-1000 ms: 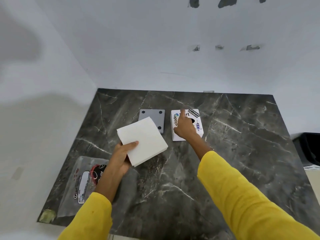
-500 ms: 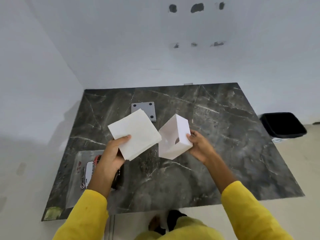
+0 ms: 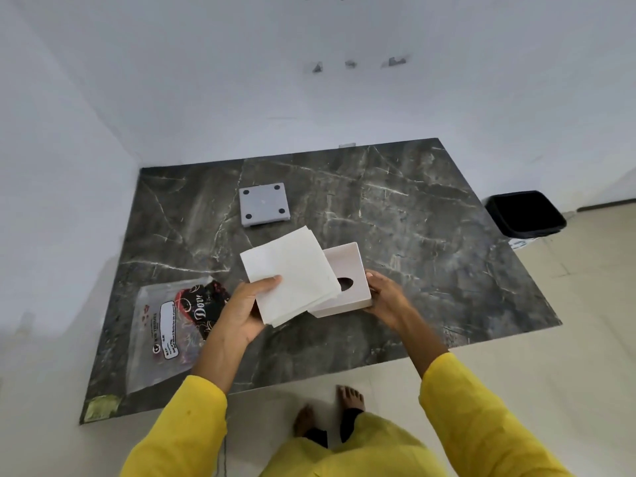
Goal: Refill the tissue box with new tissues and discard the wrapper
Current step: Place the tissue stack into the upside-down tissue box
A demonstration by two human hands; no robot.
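The left hand point(image 3: 246, 313) pinches the tissue stack point(image 3: 292, 275); the right hand point(image 3: 385, 297) clasps the inverted tissue box point(image 3: 347, 282). Half a second earlier apart, stack now overlaps the box's open underside above the table point(image 3: 430, 218), so insertion appears imminent. The wrapper point(image 3: 168, 325) lies undiscarded, the bin point(image 3: 525, 213) well apart.

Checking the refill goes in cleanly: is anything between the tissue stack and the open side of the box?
Nothing visible does. The left hand holds the tissue stack right over the upturned box held by the right hand.

Bare marble tabletop point(image 3: 430, 235) right of box point(image 3: 351, 270)
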